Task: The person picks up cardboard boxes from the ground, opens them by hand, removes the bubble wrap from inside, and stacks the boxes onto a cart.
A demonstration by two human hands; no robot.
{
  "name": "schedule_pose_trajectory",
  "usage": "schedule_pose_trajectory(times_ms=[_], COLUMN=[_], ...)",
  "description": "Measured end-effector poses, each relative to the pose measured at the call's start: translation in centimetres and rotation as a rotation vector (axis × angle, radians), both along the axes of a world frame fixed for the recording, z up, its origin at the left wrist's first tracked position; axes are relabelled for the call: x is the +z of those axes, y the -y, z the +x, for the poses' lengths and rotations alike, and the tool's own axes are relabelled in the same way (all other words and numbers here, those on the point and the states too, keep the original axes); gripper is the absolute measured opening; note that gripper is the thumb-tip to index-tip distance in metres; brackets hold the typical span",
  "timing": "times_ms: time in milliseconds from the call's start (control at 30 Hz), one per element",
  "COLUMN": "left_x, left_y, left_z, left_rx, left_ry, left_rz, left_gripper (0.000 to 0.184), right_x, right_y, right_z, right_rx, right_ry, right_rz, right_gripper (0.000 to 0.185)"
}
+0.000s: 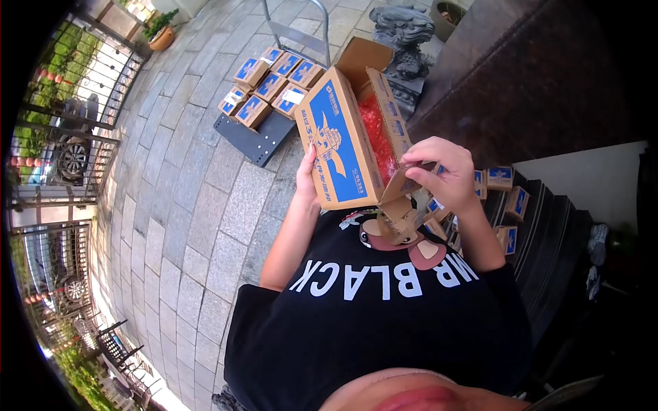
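A brown cardboard box (343, 181) with a blue printed panel is held up in front of my chest, its top flaps raised. Inside it lies something wrapped in red plastic (373, 130); what the wrapping covers is hidden. My left hand (308, 172) supports the box from its left side, with the thumb on the printed face and the other fingers out of sight. At the near right corner, my right hand (442, 171) pinches the edge of a flap (397, 183) between thumb and fingers.
Several similar boxes (271, 85) sit on a dark flatbed trolley (257, 140) with a metal handle (327, 31). More boxes (507, 236) lie on dark steps (548, 233) to the right. A carved stone statue (404, 41) stands beyond the box; grey paving (185, 226) spreads leftward.
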State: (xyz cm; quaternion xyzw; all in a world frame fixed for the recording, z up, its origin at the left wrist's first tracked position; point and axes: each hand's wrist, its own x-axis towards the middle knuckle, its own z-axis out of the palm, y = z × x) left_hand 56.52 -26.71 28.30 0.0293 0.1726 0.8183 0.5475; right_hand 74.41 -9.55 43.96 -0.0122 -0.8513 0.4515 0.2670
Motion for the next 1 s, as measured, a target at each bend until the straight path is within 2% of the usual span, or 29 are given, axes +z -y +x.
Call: schedule_pose_trajectory(times_ms=[33, 67, 100, 167, 200, 267, 300, 367, 467, 500, 567, 667, 767, 833, 900, 933, 967, 1000], left_x=[-0.1, -0.4, -0.6, -0.7, -0.7, 0.1, 0.1, -0.1, 0.0, -0.1, -0.6, -0.8, -0.6, -0.9, -1.4, -1.9, -2.2, -2.5], left_y=[0.1, 0.4, 0.6, 0.9, 1.0, 1.1, 1.1, 1.4, 1.7, 1.6, 1.7, 1.9, 0.8, 0.8, 1.0, 1.3, 1.6, 1.9], left_z=[0.2, 0.4, 0.5, 0.5, 0.4, 0.9, 1.0, 1.0, 1.0, 0.8, 0.7, 1.4, 1.7, 1.5, 1.2, 1.0, 0.7, 0.2], left_rx=[-0.002, -0.057, -0.112, -0.152, -0.181, -0.186, -0.177, -0.259, -0.287, -0.304, -0.311, -0.234, -0.207, -0.208, -0.164, -0.155, -0.110, -0.065], left_ry=[-0.002, -0.038, -0.073, -0.082, -0.073, -0.015, -0.010, 0.068, 0.159, 0.183, 0.186, 0.240, 0.218, 0.241, 0.244, 0.247, 0.265, 0.281], left_rz=[0.002, 0.016, 0.029, 0.019, 0.009, -0.034, -0.034, -0.018, -0.006, -0.002, 0.047, -0.004, -0.066, -0.073, -0.112, -0.112, -0.118, -0.123], left_gripper=[0.061, 0.062, 0.064, 0.065, 0.065, 0.062, 0.062, 0.060, 0.057, 0.056, 0.056, 0.055, 0.055, 0.054, 0.053, 0.053, 0.052, 0.051], right_x=[-0.2, 0.1, -0.4, 0.0, -0.1, -0.2, -0.2, 0.2, 0.4, 0.6, 1.0, 0.5, -2.5, -4.1, -4.4, -4.7, -4.6, -4.6], right_y=[0.0, 0.3, -0.2, 0.6, 0.5, -0.7, -1.8, -3.5, -5.0, -4.9, -4.5, -2.1, 0.3, 0.0, -0.9, -1.3, -2.3, -2.7], right_z=[-0.1, -0.6, -0.9, -0.9, -0.9, -0.9, -1.0, -1.6, -1.7, -1.6, -1.2, -1.2, -1.6, -1.7, -1.9, -2.0, -1.7, -1.5], right_rx=[-0.028, -0.068, -0.091, -0.225, -0.224, -0.318, -0.321, -0.288, -0.032, -0.025, 0.181, 0.158, 0.099, 0.131, 0.180, 0.186, 0.174, 0.108], right_ry=[0.053, 0.050, 0.066, 0.049, 0.048, -0.166, -0.199, -0.141, 0.127, 0.129, 0.182, 0.239, 0.370, 0.371, 0.309, 0.178, 0.088, 0.036], right_rz=[-0.153, -0.020, 0.221, 0.290, 0.292, 0.430, 0.440, 0.234, -0.166, -0.163, -0.094, 0.155, 0.377, 0.273, -0.222, -0.533, -0.711, -0.678], right_gripper=[0.023, 0.034, 0.062, 0.096, 0.096, 0.115, 0.116, 0.106, 0.072, 0.072, 0.075, 0.088, 0.101, 0.098, 0.092, 0.085, 0.083, 0.084])
